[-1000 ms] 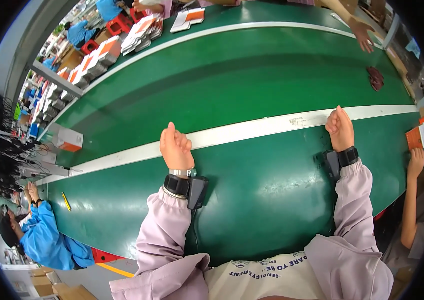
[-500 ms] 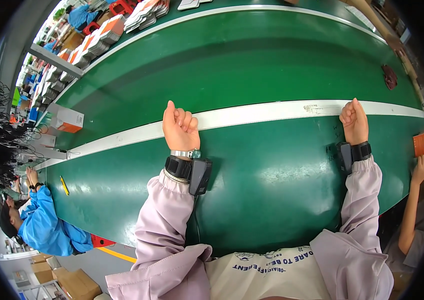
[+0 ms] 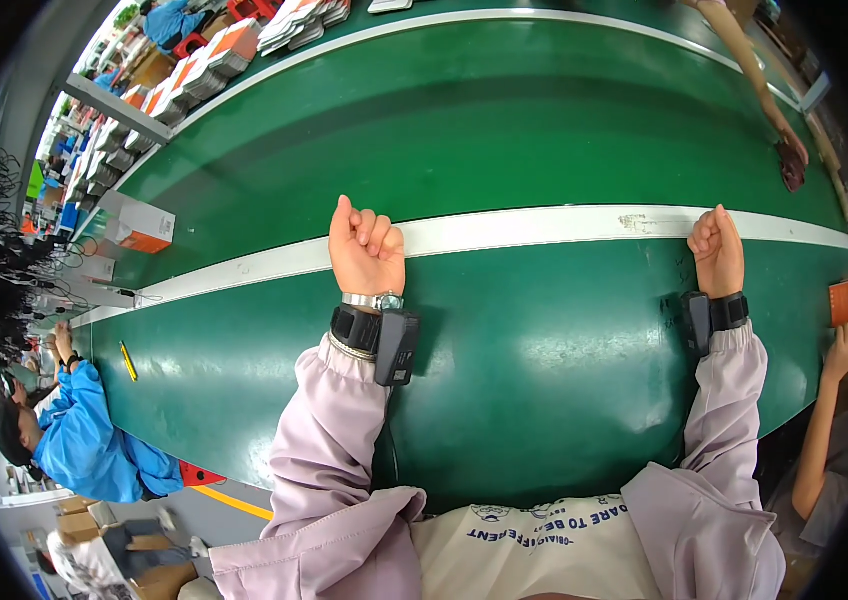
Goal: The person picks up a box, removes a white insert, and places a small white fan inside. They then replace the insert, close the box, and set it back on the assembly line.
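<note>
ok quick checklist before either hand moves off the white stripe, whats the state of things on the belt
1. Left hand free of load: ok, closed in a fist on the white stripe, nothing visible in it.
2. Right hand free of load: ok, also fisted at the stripe, nothing visible in it.
3. Green belt bare between the hands: ok.
4. Wrist devices strapped on: ok, left one and right one in place.
5. Other people apart: ok, a co-worker's hand reaches a dark object far right.
6. Belt running: cannot tell.
</note>
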